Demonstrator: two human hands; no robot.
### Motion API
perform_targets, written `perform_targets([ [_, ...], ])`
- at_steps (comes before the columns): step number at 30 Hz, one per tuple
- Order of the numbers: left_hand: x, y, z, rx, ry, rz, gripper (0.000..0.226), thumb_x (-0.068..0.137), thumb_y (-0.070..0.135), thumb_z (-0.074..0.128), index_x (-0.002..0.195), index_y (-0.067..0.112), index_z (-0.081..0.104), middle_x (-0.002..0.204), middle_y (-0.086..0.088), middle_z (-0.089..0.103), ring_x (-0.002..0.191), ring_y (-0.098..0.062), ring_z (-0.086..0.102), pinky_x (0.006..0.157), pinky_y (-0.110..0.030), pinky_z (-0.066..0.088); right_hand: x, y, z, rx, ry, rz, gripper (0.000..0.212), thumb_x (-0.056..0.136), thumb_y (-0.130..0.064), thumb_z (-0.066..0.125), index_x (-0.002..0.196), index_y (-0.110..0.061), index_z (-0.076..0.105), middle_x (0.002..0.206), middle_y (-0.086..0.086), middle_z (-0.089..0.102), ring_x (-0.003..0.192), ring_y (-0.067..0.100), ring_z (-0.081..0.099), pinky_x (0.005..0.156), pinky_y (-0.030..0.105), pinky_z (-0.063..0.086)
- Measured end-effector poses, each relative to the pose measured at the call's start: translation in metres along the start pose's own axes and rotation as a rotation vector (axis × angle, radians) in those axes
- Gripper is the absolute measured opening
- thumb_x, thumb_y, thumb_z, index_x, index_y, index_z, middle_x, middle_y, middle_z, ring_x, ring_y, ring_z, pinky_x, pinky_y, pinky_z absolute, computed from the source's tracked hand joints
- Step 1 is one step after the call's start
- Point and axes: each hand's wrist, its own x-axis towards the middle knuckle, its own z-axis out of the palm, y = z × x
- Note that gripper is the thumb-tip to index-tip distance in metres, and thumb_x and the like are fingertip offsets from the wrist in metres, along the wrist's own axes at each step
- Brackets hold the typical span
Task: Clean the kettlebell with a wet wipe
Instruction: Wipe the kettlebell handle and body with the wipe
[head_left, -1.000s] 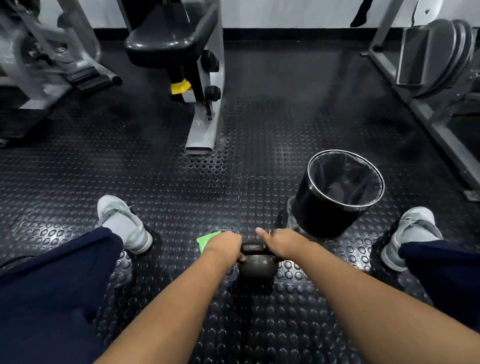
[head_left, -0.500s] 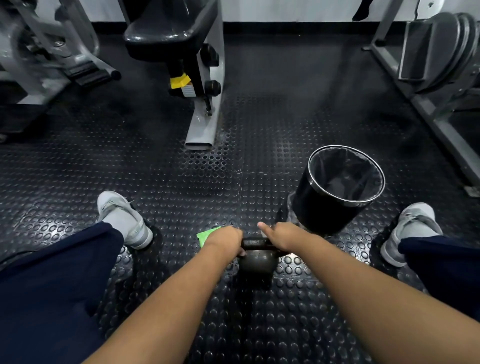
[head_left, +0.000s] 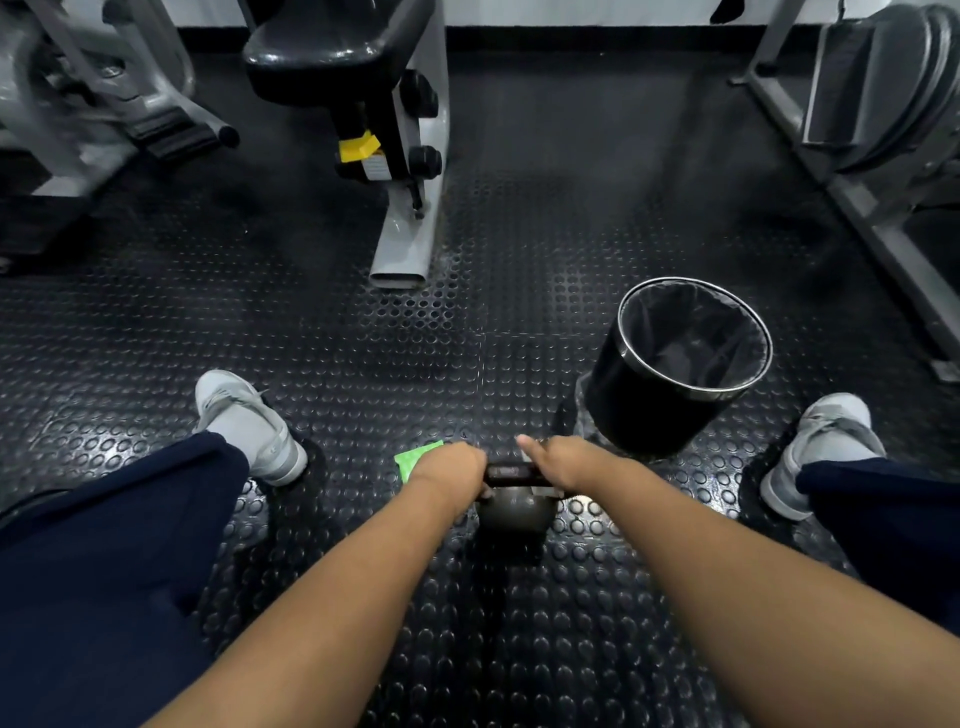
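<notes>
A small dark kettlebell (head_left: 514, 512) stands on the studded rubber floor between my legs. My left hand (head_left: 451, 467) is closed around the left end of its handle. My right hand (head_left: 569, 462) covers the right end with the thumb stretched out to the left. A pale sliver of wet wipe (head_left: 525, 457) shows under that thumb, pressed on the handle. A green packet (head_left: 413, 457) lies on the floor just behind my left hand, mostly hidden by it.
A black bin (head_left: 670, 395) with a liner stands just beyond my right hand. My grey shoes (head_left: 249, 426) (head_left: 821, 447) flank the kettlebell. A gym machine's grey foot (head_left: 408, 244) is ahead, and metal frames stand at the far left and right.
Both hands stay on the kettlebell handle. The whole scene has slid slightly upward in view, so my head has tilted a little.
</notes>
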Motion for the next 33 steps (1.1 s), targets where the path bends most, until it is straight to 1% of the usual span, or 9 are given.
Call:
perform_targets([
  [4, 0.002, -0.002, 0.006, 0.04, 0.002, -0.013, 0.036, 0.087, 0.031, 0.078, 0.119, 0.017, 0.068, 0.106, -0.003, 0.072, 0.096, -0.025, 0.07, 0.081, -0.037, 0.058, -0.004, -0.032, 0.011, 0.007, 0.032, -0.127, 0.081, 0.108, -0.059, 0.013, 0.134, 0.0, 0.062, 0.14, 0.025, 0.059, 0.132, 0.037, 0.054, 0.109, 0.041, 0.04],
  [8, -0.002, -0.001, 0.004, 0.005, -0.07, -0.013, 0.036, 0.093, 0.026, 0.072, 0.128, 0.025, 0.066, 0.128, 0.001, 0.068, 0.114, -0.023, 0.066, 0.096, -0.039, 0.053, -0.005, -0.04, 0.02, 0.117, 0.045, -0.172, 0.083, 0.105, -0.067, 0.015, 0.124, -0.008, 0.071, 0.134, 0.021, 0.065, 0.127, 0.035, 0.058, 0.106, 0.039, 0.041],
  [12, -0.006, -0.002, 0.004, 0.0, 0.09, 0.034, 0.025, 0.091, 0.032, 0.072, 0.111, 0.018, 0.068, 0.108, -0.004, 0.071, 0.099, -0.026, 0.069, 0.081, -0.037, 0.054, -0.006, -0.014, 0.012, 0.08, 0.047, -0.072, 0.093, 0.101, -0.074, 0.014, 0.14, -0.004, 0.06, 0.146, 0.022, 0.056, 0.133, 0.035, 0.054, 0.111, 0.042, 0.039],
  [16, -0.008, -0.002, -0.001, -0.016, 0.063, 0.018, 0.029, 0.091, 0.04, 0.072, 0.104, 0.015, 0.066, 0.091, -0.002, 0.062, 0.094, -0.027, 0.067, 0.082, -0.038, 0.055, -0.005, -0.016, 0.008, -0.001, 0.059, -0.065, 0.092, 0.102, -0.071, 0.012, 0.137, -0.001, 0.061, 0.144, 0.022, 0.057, 0.132, 0.036, 0.054, 0.11, 0.043, 0.04],
  [20, -0.007, -0.003, 0.001, -0.046, 0.06, -0.007, 0.018, 0.101, 0.021, 0.056, 0.111, 0.013, 0.067, 0.098, 0.001, 0.065, 0.094, -0.025, 0.065, 0.084, -0.036, 0.054, -0.011, -0.047, 0.02, 0.066, 0.087, -0.209, 0.087, 0.107, -0.063, 0.013, 0.11, -0.002, 0.075, 0.113, 0.019, 0.071, 0.11, 0.03, 0.062, 0.094, 0.036, 0.041],
  [22, -0.01, -0.002, -0.001, -0.015, 0.022, -0.013, 0.019, 0.099, 0.018, 0.057, 0.114, 0.017, 0.069, 0.102, -0.001, 0.068, 0.095, -0.024, 0.066, 0.082, -0.036, 0.053, -0.012, -0.046, 0.022, 0.121, 0.085, -0.2, 0.086, 0.106, -0.064, 0.014, 0.108, -0.004, 0.076, 0.106, 0.014, 0.072, 0.102, 0.027, 0.061, 0.091, 0.034, 0.04],
  [29, -0.011, -0.001, -0.004, 0.003, 0.049, 0.029, 0.027, 0.094, 0.041, 0.069, 0.105, 0.016, 0.065, 0.102, -0.004, 0.068, 0.088, -0.025, 0.065, 0.076, -0.037, 0.053, -0.012, -0.021, -0.003, -0.054, 0.014, 0.007, 0.103, 0.097, -0.078, 0.004, 0.141, -0.001, 0.057, 0.151, 0.022, 0.051, 0.138, 0.035, 0.05, 0.115, 0.045, 0.036],
  [31, -0.01, 0.001, -0.005, -0.014, 0.03, 0.003, 0.03, 0.095, 0.037, 0.069, 0.115, 0.015, 0.066, 0.11, -0.004, 0.07, 0.097, -0.026, 0.067, 0.084, -0.039, 0.055, -0.016, -0.036, -0.003, -0.045, 0.017, -0.023, 0.103, 0.097, -0.078, 0.006, 0.141, -0.001, 0.057, 0.153, 0.022, 0.05, 0.14, 0.035, 0.048, 0.116, 0.045, 0.035],
  [33, -0.01, 0.002, -0.009, -0.02, -0.048, -0.021, 0.039, 0.098, 0.034, 0.065, 0.135, 0.022, 0.061, 0.129, -0.001, 0.066, 0.116, -0.025, 0.063, 0.097, -0.041, 0.052, -0.017, -0.054, 0.003, 0.06, 0.032, -0.076, 0.102, 0.097, -0.079, 0.011, 0.127, 0.0, 0.068, 0.136, 0.02, 0.063, 0.126, 0.032, 0.057, 0.112, 0.043, 0.038],
])
